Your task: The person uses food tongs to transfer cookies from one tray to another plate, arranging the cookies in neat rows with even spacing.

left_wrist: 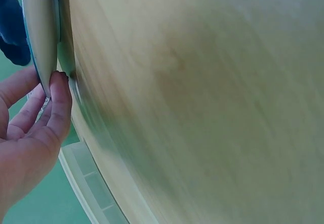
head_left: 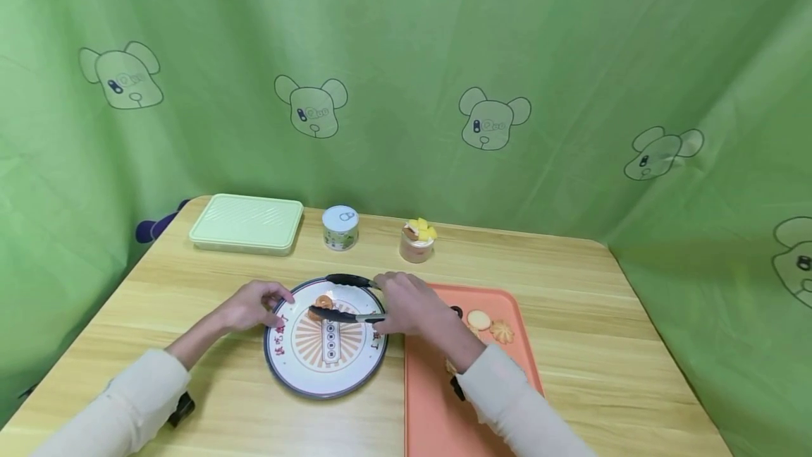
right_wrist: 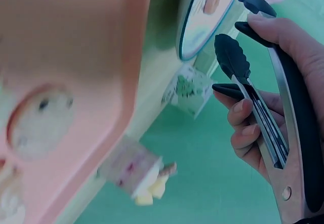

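Observation:
A round white plate [head_left: 317, 378] with a dark blue rim and a printed sunburst lies left of the coral tray. My left hand [head_left: 254, 304] pinches its left edge; the left wrist view shows thumb and fingers on both sides of the plate's rim [left_wrist: 43, 42]. My right hand [head_left: 409, 304] grips black-tipped metal tongs [right_wrist: 291, 113], whose arms are spread apart over the plate. Small orange-brown ring-shaped cookies [head_left: 324, 300] sit on the plate's upper part, beside the tongs' nearer tip. Whether that tip touches them I cannot tell.
The coral tray [head_left: 428, 407] holds several cookies [head_left: 502, 331], partly hidden under my right forearm. Along the back stand a pale green lidded box [head_left: 247, 221], a can [head_left: 340, 228] and a dessert cup [head_left: 416, 244]. A small black object [head_left: 182, 409] lies by my left sleeve.

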Motion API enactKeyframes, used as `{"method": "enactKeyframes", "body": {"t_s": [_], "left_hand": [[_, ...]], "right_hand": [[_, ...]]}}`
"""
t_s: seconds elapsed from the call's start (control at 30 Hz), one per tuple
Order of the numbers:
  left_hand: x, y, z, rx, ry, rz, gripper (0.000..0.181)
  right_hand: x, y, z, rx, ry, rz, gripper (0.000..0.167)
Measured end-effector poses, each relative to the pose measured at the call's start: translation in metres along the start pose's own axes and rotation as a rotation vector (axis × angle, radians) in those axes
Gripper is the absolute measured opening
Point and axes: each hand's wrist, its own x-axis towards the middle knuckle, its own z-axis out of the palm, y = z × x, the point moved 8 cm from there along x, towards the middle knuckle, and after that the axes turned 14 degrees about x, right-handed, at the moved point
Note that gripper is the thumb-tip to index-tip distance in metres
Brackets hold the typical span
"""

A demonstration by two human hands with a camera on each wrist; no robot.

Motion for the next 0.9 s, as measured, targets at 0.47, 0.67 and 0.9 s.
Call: {"method": "enactKeyframes", "body": {"t_s": [0.47, 0.67, 0.9], "left_hand": [[0.0, 0.001, 0.0, -0.001, -0.004, 0.01, 0.04], [0.0, 0.001, 0.0, 0.005, -0.006, -0.001, 0.04], [0.0, 0.002, 0.0, 0.009, -0.008, -0.006, 0.04]], "right_hand": [[-0.051, 0.056, -0.034, 0.064, 0.051, 0.086, 0.067], [-0.079, 0.082, -0.038, 0.099, 0.047, 0.147, 0.076], [-0.103, 0.101, -0.039, 0.112, 0.03, 0.158, 0.072]]}}
